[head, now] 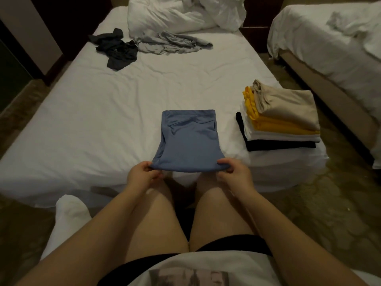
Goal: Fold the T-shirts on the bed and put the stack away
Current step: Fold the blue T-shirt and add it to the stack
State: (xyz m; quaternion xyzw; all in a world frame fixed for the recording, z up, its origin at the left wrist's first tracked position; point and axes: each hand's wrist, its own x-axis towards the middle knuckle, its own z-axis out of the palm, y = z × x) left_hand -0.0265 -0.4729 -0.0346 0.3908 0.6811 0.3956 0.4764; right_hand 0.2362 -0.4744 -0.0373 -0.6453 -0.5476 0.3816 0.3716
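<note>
Head view: bed point(86, 112) runs toward 12 o'clock, white sheet bare across its left half and middle. Blue T-shirt point(188, 141), folded square, lies at the near edge, its near hem lifted. Left hand point(142, 175) pinches the hem's left corner, right hand point(235, 172) the right corner; both closed on cloth, forearms reaching out from 6 o'clock. Folded stack point(282, 120) sits at 3 o'clock on the bed's corner, close beside the shirt. Dark shirt point(117, 49) and grey shirt point(169, 43) lie crumpled at 11 to 12 o'clock. No readable writing.
</note>
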